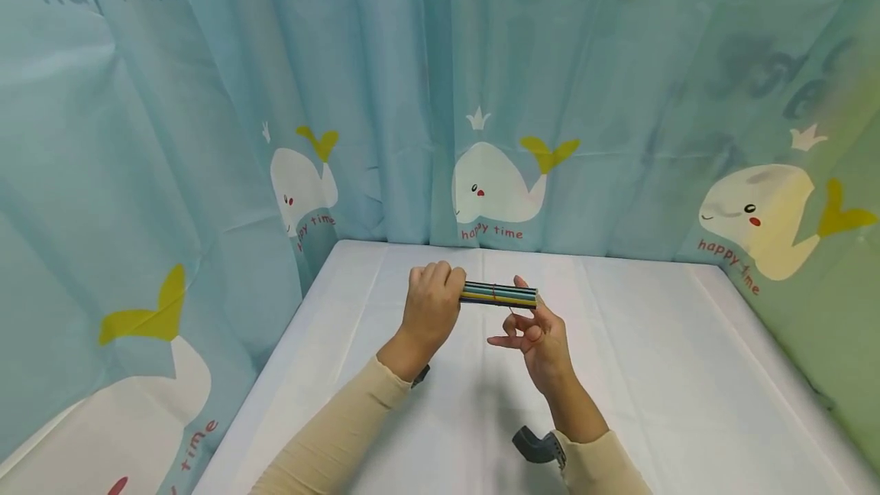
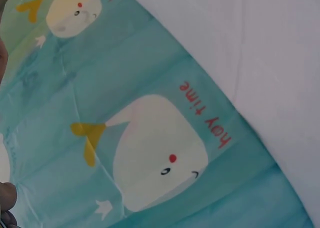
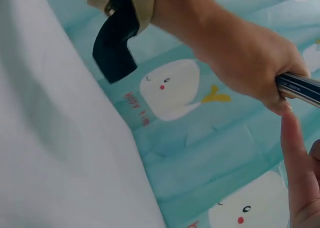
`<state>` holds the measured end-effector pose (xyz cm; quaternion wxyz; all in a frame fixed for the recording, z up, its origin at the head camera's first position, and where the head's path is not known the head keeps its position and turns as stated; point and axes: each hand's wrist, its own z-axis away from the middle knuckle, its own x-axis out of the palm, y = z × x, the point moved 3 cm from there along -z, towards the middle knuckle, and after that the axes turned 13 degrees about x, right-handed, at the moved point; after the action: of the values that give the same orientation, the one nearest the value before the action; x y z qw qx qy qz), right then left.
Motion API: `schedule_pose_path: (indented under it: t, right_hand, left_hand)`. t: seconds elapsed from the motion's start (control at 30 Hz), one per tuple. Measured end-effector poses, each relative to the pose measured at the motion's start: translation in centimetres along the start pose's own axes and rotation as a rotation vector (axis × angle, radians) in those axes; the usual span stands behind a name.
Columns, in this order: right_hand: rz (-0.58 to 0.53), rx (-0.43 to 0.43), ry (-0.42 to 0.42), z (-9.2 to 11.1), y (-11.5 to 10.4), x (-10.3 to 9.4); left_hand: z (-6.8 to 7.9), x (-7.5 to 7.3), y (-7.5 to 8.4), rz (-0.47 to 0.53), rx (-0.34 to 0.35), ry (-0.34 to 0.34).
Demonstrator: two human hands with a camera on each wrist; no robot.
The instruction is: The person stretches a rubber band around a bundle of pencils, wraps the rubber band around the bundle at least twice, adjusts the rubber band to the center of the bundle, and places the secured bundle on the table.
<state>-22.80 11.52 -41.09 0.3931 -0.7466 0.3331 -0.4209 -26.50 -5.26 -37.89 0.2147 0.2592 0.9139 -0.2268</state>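
My left hand (image 1: 431, 300) grips the left part of a bundle of slim pencils (image 1: 481, 294), dark, teal and yellow, held level above the table. A thin reddish band (image 1: 493, 292) crosses the bundle. My right hand (image 1: 546, 342) is at the bundle's right end, one finger behind it and others bent below, where a thin strand hangs. In the right wrist view the left hand (image 3: 250, 58) holds the dark pencils (image 3: 300, 88), and a straight right finger (image 3: 295, 163) points up close to its fingertips. The left wrist view shows only slivers of a hand (image 2: 6, 195) at its edge.
A white-covered table (image 1: 653, 373) lies beneath the hands. Blue-green curtains (image 1: 385, 98) printed with whales hang behind and at both sides. Dark curved mounts, one of them a strap piece (image 1: 536, 445), sit at the wrists.
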Motion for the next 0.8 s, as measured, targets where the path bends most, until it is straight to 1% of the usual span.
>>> schedule_pose_path:
  t: [0.13,0.2,0.27,0.33,0.4,0.5,0.63,0.7,0.8]
  right_hand:
    - [-0.046,-0.009,0.032,0.0,-0.2,-0.4]
    - [-0.057,-0.022,0.031,0.0,-0.3,-0.7]
    - [-0.031,-0.037,0.021,0.0,-0.3,-1.1]
    - [0.02,-0.05,0.005,0.1,-0.3,-1.5]
    - [0.086,-0.051,-0.006,0.1,-0.4,-1.8]
    - [0.178,-0.027,-0.022,0.1,-0.7,-2.2]
    - [0.32,0.061,-0.043,-0.1,-1.2,-2.6]
    - [0.438,0.107,-0.037,-0.2,-1.6,-2.8]
    - [0.634,0.178,-0.007,-0.4,-2.5,-2.1]
  left_hand:
    - [0.0,-0.2,-0.5,0.007,0.035,0.029]
    - [-0.1,-0.3,-0.6,0.005,0.056,0.04]
    - [-0.1,-0.4,-0.8,-0.004,0.077,0.041]
    - [-0.1,-0.4,-1.0,-0.012,0.097,0.035]
    - [-0.1,-0.4,-1.0,-0.012,0.116,0.016]
    - [0.1,-0.3,-0.9,-0.003,0.141,-0.017]
    - [0.5,0.0,-0.8,0.005,0.164,-0.049]
    - [0.7,0.1,-0.6,-0.004,0.184,-0.069]
    - [1.0,0.3,-0.2,-0.015,0.216,-0.081]
